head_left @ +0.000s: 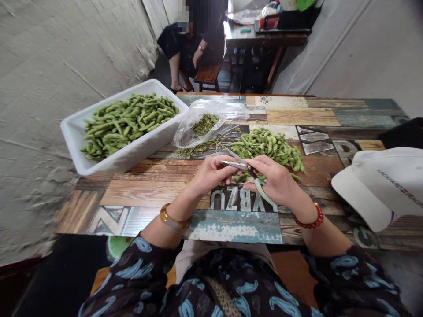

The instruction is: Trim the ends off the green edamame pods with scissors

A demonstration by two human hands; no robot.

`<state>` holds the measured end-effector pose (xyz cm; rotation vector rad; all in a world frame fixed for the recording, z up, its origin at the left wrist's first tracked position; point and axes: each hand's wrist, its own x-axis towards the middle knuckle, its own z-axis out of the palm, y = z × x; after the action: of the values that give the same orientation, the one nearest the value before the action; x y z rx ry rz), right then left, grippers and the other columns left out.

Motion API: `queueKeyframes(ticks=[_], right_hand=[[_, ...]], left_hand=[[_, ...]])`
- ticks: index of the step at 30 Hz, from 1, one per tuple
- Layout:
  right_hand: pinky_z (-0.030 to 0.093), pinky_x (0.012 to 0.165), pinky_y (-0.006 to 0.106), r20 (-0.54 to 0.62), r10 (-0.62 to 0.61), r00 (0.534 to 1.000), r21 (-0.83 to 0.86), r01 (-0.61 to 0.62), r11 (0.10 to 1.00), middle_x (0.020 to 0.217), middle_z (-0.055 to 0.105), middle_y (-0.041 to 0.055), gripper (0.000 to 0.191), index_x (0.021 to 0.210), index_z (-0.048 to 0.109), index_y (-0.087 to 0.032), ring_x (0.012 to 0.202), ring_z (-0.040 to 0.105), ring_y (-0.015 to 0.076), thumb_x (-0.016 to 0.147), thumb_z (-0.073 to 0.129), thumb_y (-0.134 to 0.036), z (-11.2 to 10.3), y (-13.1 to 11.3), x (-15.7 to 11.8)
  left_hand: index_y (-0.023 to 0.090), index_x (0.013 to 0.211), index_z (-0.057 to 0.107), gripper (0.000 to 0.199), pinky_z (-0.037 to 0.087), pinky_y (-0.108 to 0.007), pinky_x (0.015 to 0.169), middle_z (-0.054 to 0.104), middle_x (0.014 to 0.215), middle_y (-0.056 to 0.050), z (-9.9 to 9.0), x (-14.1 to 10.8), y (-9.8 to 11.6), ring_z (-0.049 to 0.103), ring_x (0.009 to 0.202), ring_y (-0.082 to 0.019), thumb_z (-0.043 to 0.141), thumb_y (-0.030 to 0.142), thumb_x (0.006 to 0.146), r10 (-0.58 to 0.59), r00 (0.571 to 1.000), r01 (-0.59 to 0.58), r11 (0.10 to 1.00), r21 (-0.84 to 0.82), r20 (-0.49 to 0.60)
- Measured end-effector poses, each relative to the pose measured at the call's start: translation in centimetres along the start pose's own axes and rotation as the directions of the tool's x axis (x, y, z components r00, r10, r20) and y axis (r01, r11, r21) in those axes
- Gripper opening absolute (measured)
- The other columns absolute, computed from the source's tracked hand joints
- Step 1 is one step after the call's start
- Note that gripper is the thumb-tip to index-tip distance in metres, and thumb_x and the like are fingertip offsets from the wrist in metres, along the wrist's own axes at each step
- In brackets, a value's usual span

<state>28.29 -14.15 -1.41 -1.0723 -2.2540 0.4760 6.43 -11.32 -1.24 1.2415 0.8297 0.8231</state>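
My right hand point(272, 176) is closed around a pair of scissors point(259, 187) with pale green handles. The blades are parted and point left, across the fingertips of my left hand point(216, 172). Those left fingers are pinched together; whatever is between them is hidden by the fingers and blades. Just beyond my hands lies a heap of green edamame pods point(269, 145), with a few loose pods near my right fingers. Farther left, a clear plastic bag point(185, 134) lies open with small green trimmings point(205, 124) inside, and more scraps are scattered in front of it.
A white plastic tub point(155, 143) full of edamame pods stands at the table's left. On the right side sits a white cap point(366, 176), with a dark object behind it. Beyond the patterned wooden table point(148, 189), a person point(205, 39) sits near a second table point(241, 42).
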Motion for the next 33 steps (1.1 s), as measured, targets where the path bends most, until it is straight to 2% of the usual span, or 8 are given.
queueKeyframes(ticks=[12,23,26,30,33], right_hand=[[0.056,0.085,0.041,-0.006,-0.037,0.999,-0.058,0.037,0.998,0.109,0.066,0.0112,0.048,0.132,0.055,-0.023,0.098,0.066,0.0275,0.088,0.068,-0.035,0.0,0.0,0.0],[0.054,0.075,0.034,0.076,0.028,0.997,-0.163,-0.015,0.986,0.101,0.067,0.0094,0.042,0.128,0.058,-0.018,0.086,0.066,0.0229,0.093,0.062,-0.041,-0.6,0.0,-0.2],[0.054,0.072,0.033,0.027,0.054,0.998,-0.157,-0.050,0.986,0.099,0.068,0.0091,0.041,0.127,0.059,-0.019,0.082,0.066,0.0222,0.092,0.063,-0.040,-0.5,0.5,-0.3],[0.055,0.077,0.036,-0.120,0.050,0.992,-0.126,-0.065,0.990,0.100,0.069,0.0101,0.042,0.124,0.060,-0.020,0.088,0.067,0.0245,0.090,0.066,-0.043,-0.3,1.2,-0.2],[0.055,0.077,0.036,-0.156,0.043,0.987,-0.116,-0.061,0.991,0.097,0.068,0.0095,0.043,0.123,0.061,-0.019,0.086,0.067,0.0243,0.089,0.067,-0.044,-0.2,1.3,-0.2]], left_hand=[[0.014,0.082,0.072,0.028,0.033,-0.018,0.039,0.069,0.069,-0.003,0.0,0.0,-0.2,0.047,0.043,-0.005,0.076,0.040,0.077,-0.011,0.999,0.012,1.000,0.014,-0.031],[0.013,0.081,0.070,0.026,0.029,-0.018,0.038,0.066,0.067,0.000,-0.4,0.5,-0.5,0.042,0.041,-0.003,0.078,0.038,0.075,-0.060,0.997,0.060,0.998,0.003,-0.039],[0.013,0.079,0.068,0.027,0.029,-0.016,0.039,0.062,0.064,0.002,-0.5,0.7,-0.8,0.044,0.044,-0.003,0.082,0.034,0.070,-0.074,0.993,0.071,0.997,-0.041,-0.096],[0.013,0.079,0.064,0.030,0.027,-0.013,0.039,0.057,0.063,0.005,-0.8,0.9,-0.8,0.040,0.044,0.000,0.086,0.029,0.065,-0.058,0.981,0.022,0.981,-0.190,-0.186],[0.015,0.077,0.057,0.035,0.036,-0.012,0.040,0.062,0.071,0.004,-0.9,0.8,-0.5,0.049,0.047,-0.002,0.086,0.030,0.065,-0.088,0.979,0.020,0.938,-0.346,-0.182]])
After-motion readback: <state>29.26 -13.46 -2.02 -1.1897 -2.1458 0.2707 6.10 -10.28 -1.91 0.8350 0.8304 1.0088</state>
